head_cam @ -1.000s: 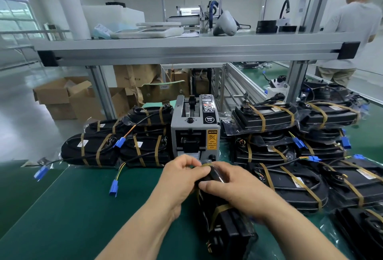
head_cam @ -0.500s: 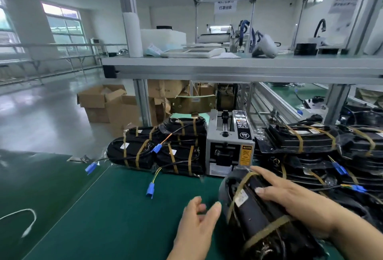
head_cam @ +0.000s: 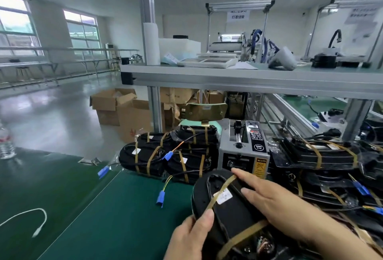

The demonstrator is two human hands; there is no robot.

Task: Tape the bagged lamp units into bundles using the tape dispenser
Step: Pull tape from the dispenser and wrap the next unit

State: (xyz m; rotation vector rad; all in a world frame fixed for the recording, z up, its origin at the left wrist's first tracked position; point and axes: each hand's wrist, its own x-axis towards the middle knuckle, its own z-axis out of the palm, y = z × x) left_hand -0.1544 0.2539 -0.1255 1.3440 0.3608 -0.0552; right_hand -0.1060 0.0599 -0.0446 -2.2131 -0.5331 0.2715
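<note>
Amber tape strip (head_cam: 222, 190) now runs over the face of the bundle (head_cam: 234, 218) in the head view. A second ago that bundle was end-on at the mouth of the tape dispenser (head_cam: 244, 152) with both hands on it. Now it's pulled back and tipped face up. (eng1)

Hands? (eng2)

Left hand (head_cam: 190, 237) was off and loose half a second ago. It's back on the near rim, thumb down on the strip's end; fingers are hidden below, reads as a pinch. Right hand (head_cam: 275, 199) lies flat, fingers straight, index tip pressing the strip's far end. (eng1)

Where's it sitting? (eng2)

Over the green table (head_cam: 103, 208), just in front of the dispenser, between the taped stacks (head_cam: 170, 156). Can't tell if it rests or is held up. Two strips on, so I'd call it nearly done: smooth down, then stack. (eng1)
</note>
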